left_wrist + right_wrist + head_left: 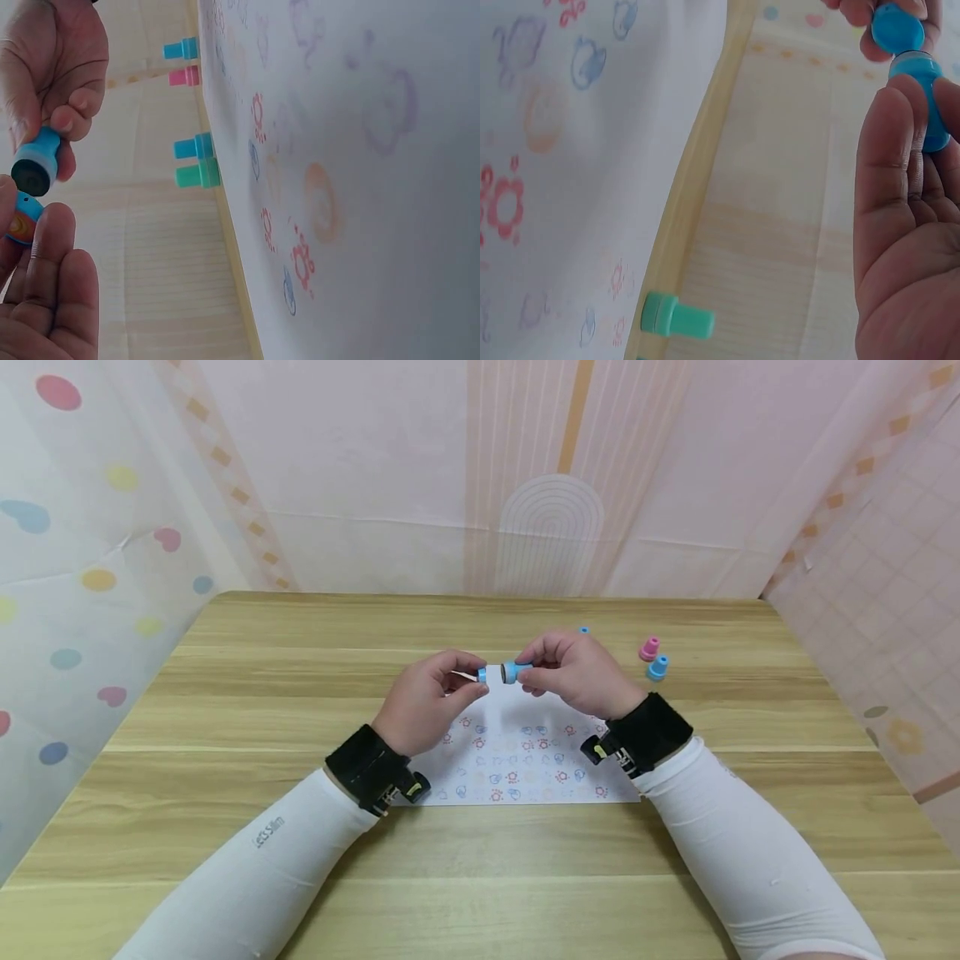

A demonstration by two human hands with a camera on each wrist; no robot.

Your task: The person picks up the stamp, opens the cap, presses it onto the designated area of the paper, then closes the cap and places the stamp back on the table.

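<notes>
**Two hands, one blue stamp and its cap, held over a stamped sheet**

The right hand (577, 672) pinches a small blue stamp (512, 672) by its barrel, fingers curled round it. The left hand (427, 697) closes its grip on a blue cap (483, 675), thumb against fingertips. The two pieces sit end to end between the grips, just apart or barely touching; the head view does not settle which. In the left wrist view the stamp's dark face (31, 174) points toward the cap, so the parts look lined up on one axis, which would explain why both are held level in the air rather than resting on the surface (480, 877).

Directly below the grips lies a white sheet (525, 768) covered in small red, blue and orange prints. Beyond the right hand's grip, to its outer side, a pink stamp (649, 648) and a blue one (657, 668) stand upright near each other, with a tiny blue piece (583, 631) farther back. A green stamp (676, 318) shows in the wrist views.

The left sleeve (255, 868) carries small grey lettering that seems to read "Let's Slim". No writing on the stamps can be read.
</notes>
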